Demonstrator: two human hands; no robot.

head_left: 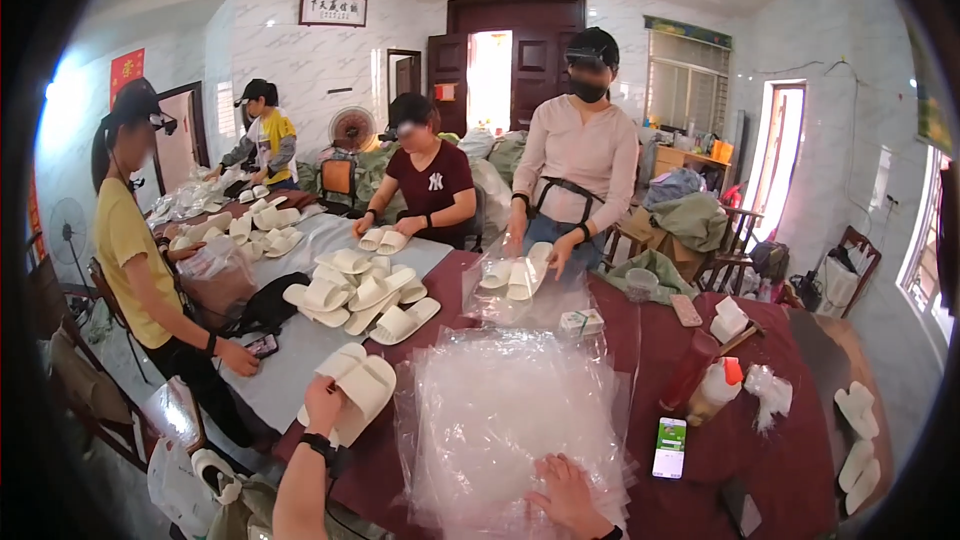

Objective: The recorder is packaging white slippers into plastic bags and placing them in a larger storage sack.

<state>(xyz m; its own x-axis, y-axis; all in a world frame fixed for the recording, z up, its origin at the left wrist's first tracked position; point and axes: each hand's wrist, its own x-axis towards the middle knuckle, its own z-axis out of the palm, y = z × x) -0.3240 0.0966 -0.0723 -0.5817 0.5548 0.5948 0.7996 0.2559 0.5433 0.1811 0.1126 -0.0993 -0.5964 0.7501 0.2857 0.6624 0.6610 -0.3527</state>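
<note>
My left hand (322, 404) is closed on a pair of off-white slide slippers (362, 387) above the near left part of the table. Its fingers grip them at their left side and are partly hidden. My right hand (566, 493) rests with fingers spread on a wide stack of clear plastic bags (505, 405). The stack lies in front of me, right of the slippers. Beyond my left hand is a heap of similar white slippers (350, 290).
A phone (670, 447), a bottle with a red lid (716, 387) and crumpled plastic (768, 395) lie on the dark red tablecloth (775, 480). Across the table a person (578, 160) handles slippers in a clear bag. Several other people work around the left side.
</note>
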